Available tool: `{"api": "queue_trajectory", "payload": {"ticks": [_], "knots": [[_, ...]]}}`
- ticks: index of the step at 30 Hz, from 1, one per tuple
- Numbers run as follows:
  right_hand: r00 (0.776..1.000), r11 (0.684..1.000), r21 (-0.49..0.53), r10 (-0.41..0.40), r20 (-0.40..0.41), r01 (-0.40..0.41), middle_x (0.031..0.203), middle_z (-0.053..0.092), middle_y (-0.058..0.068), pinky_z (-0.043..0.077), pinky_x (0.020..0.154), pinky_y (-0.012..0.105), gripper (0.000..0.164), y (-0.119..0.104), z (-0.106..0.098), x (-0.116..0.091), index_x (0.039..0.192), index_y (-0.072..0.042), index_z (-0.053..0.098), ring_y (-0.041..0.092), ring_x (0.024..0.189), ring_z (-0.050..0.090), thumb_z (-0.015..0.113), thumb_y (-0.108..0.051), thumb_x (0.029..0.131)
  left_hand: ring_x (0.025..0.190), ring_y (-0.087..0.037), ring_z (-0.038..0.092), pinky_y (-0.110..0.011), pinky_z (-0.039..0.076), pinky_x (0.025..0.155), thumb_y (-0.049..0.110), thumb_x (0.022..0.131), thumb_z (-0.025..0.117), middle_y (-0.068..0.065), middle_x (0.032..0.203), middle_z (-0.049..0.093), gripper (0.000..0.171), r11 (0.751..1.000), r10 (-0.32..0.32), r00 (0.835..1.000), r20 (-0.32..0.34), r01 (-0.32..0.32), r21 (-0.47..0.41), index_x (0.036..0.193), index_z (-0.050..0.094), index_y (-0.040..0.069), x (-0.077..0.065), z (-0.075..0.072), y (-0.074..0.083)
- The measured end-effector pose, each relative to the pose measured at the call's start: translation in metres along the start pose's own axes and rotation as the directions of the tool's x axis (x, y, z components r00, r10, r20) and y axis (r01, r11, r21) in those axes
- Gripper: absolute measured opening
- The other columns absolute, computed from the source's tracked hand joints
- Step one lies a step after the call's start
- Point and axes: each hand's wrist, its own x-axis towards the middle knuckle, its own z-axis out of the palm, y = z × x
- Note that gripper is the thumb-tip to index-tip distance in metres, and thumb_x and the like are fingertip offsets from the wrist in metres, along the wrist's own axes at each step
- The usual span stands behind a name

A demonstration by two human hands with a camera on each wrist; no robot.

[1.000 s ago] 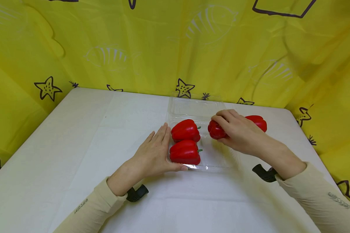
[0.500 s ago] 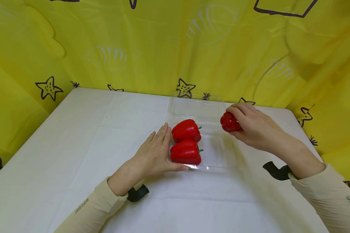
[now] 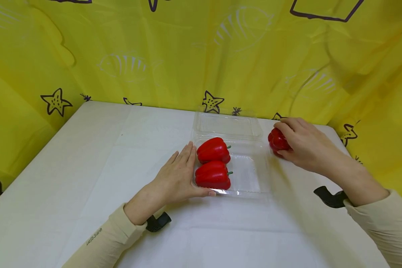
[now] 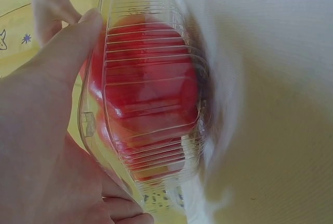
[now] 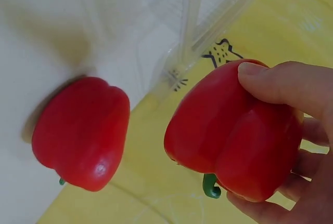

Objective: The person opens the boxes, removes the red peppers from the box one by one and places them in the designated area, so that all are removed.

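Observation:
My right hand (image 3: 303, 147) grips a red bell pepper (image 5: 229, 125) just off the right side of a clear plastic clamshell box (image 3: 266, 171). Its thumb lies over the pepper's side, and the green stem shows in the right wrist view. Another red bell pepper (image 5: 83, 133) lies on the table beside it; in the head view the right hand hides it. Two more bell peppers, a rear one (image 3: 213, 150) and a front one (image 3: 213, 175), lie in the box's left half. My left hand (image 3: 175, 178) rests straight fingers along the box's left side, thumb at its front rim.
The box's clear lid (image 3: 227, 124) lies folded back toward the rear edge of the white-covered table (image 3: 137, 149). Behind and at the sides hangs a yellow curtain (image 3: 174, 56) with sea-creature drawings.
My right hand has carried its bell pepper rightward, from over the box to past its right side. The loose pepper, earlier visible, is now hidden in the head view. My left hand stays put.

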Motion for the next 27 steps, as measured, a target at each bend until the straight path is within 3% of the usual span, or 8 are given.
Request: {"api": "queue_trajectory", "payload": {"ticks": [4, 14, 27], "knots": [[1.0, 1.0, -0.021, 0.002, 0.024, -0.002, 0.124, 0.056, 0.025, 0.054, 0.084, 0.058, 0.065, 0.006, 0.001, -0.005, 0.13, 0.001, 0.055, 0.043, 0.109, 0.053, 0.085, -0.013, 0.074, 0.154, -0.031, 0.016, -0.053, 0.023, 0.122, 0.08, 0.073, 0.063, -0.014, 0.167, 0.011, 0.127, 1.0, -0.005, 1.0, 0.003, 0.005, -0.007, 0.158, 0.014, 0.0, 0.0, 0.0, 0.0], [1.0, 0.999, -0.036, 0.025, -0.019, -0.026, 0.117, 0.058, 0.023, 0.053, 0.078, 0.06, 0.064, 0.027, 0.003, -0.018, 0.128, 0.0, 0.057, 0.043, 0.105, 0.054, 0.085, -0.009, 0.072, 0.155, -0.03, 0.016, -0.053, 0.022, 0.123, 0.08, 0.072, 0.063, -0.014, 0.167, 0.011, 0.127, 1.0, -0.009, 1.0, 0.009, 0.009, -0.02, 0.158, 0.013, 0.001, 0.0, 0.001, 0.0], [0.996, 0.996, -0.005, 0.093, 0.01, -0.093, 0.118, 0.056, 0.026, 0.05, 0.084, 0.06, 0.063, 0.05, 0.005, -0.022, 0.129, 0.004, 0.054, 0.046, 0.107, 0.05, 0.083, -0.005, 0.074, 0.154, -0.031, 0.016, -0.053, 0.022, 0.123, 0.079, 0.072, 0.064, -0.014, 0.167, 0.01, 0.127, 1.0, -0.01, 1.0, 0.018, 0.01, -0.019, 0.158, 0.013, 0.001, 0.001, 0.001, 0.0]]}}
